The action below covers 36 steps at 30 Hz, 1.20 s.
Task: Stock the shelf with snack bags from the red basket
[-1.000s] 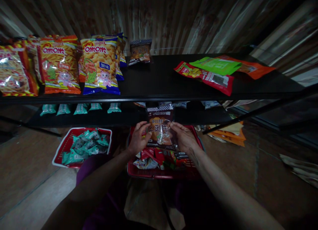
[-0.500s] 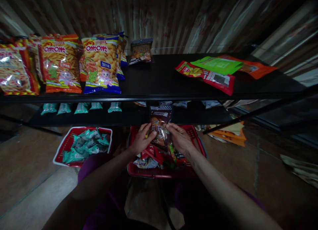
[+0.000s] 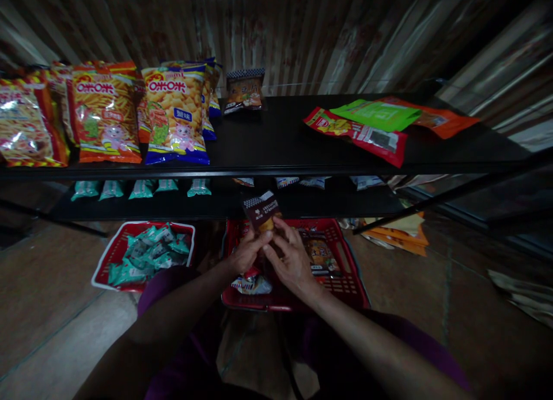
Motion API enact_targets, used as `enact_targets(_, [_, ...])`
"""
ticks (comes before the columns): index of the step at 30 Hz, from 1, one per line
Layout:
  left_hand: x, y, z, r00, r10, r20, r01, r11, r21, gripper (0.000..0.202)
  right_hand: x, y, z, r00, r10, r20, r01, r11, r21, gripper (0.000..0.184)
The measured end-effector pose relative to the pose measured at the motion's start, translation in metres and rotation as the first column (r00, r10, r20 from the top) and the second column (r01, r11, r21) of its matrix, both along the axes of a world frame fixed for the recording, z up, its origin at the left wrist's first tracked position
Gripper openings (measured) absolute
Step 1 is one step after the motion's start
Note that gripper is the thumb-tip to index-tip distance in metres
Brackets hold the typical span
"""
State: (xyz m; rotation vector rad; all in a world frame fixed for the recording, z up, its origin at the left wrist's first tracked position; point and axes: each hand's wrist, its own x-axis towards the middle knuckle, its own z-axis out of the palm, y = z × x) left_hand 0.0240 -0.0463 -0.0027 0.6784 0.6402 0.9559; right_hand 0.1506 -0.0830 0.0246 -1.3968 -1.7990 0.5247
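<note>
Both hands are over a red basket [image 3: 298,303] on the floor in front of me. Between them is a brown snack bag [image 3: 260,207] with a checkered top edge, tilted to the left. My left hand [image 3: 247,251] is closed on its lower left side. My right hand [image 3: 290,261] lies across the bag's front from the right, its fingers pressed on it and covering much of the lower part. Inside the basket, another brown snack bag [image 3: 323,255] lies to the right, and a white and blue packet [image 3: 256,285] lies beneath my hands.
A black shelf [image 3: 268,138] spans the front, with upright snack bags [image 3: 175,115] at left, a small brown bag [image 3: 245,92] and flat red [image 3: 356,134] and green packets [image 3: 380,113]. Teal packets [image 3: 142,189] line the lower shelf. A white-rimmed basket [image 3: 100,255] holds more teal packets.
The brown bag has tilted left and moved slightly left and down. My right hand has shifted left across its front, exposing another brown bag at the basket's right.
</note>
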Motion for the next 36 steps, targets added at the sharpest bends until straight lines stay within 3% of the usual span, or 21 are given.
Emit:
enact_targets(3, [-0.004,0.005,0.0,1.0,0.004,0.016,-0.001,0.986,-0.169,0.053,0.002,-0.002,0.003,0.991,0.11,0.075,-0.113,0.993,0.043,0.021])
enact_targets(6, [-0.011,0.008,0.003,0.997,-0.053,0.052,0.066,0.961,-0.269,0.046,0.008,0.0,0.005,0.987,0.155,-0.032,-0.153,0.987,0.037,0.021])
enact_targets(9, [-0.016,0.008,0.003,0.986,-0.103,0.128,0.138,0.941,-0.31,0.044,0.016,0.008,0.006,0.952,-0.025,-0.304,0.016,0.999,-0.032,0.017])
enact_targets(12, [-0.018,0.006,0.001,0.973,-0.175,0.147,0.217,0.912,-0.349,0.044,0.024,0.022,0.006,0.735,-0.374,-0.565,0.262,0.926,-0.272,0.026])
enact_targets(13, [-0.019,0.006,0.001,0.971,-0.192,0.146,0.232,0.905,-0.357,0.044,0.027,0.027,0.007,0.648,-0.443,-0.619,0.254,0.893,-0.372,0.031])
enact_targets(15, [-0.02,0.004,0.001,0.97,-0.207,0.128,0.241,0.9,-0.363,0.041,0.032,0.036,0.008,0.526,-0.496,-0.691,0.101,0.843,-0.529,0.036])
enact_targets(18, [-0.02,0.003,0.003,0.967,-0.237,0.098,0.257,0.9,-0.353,0.037,0.038,0.045,0.012,0.421,-0.522,-0.742,-0.116,0.78,-0.615,0.033])
enact_targets(23, [-0.019,0.003,0.002,0.98,-0.185,0.067,0.197,0.927,-0.32,0.03,0.04,0.05,0.013,0.251,-0.618,-0.745,-0.051,0.76,-0.647,0.028])
enact_targets(27, [-0.017,0.004,-0.001,0.99,-0.123,0.065,0.137,0.948,-0.288,0.028,0.04,0.052,0.011,0.225,-0.626,-0.747,-0.041,0.76,-0.649,0.025])
enact_targets(36, [-0.015,0.012,0.006,0.99,0.06,0.129,-0.026,0.968,-0.251,0.027,0.041,0.051,0.006,0.287,-0.606,-0.742,-0.062,0.761,-0.646,0.02])
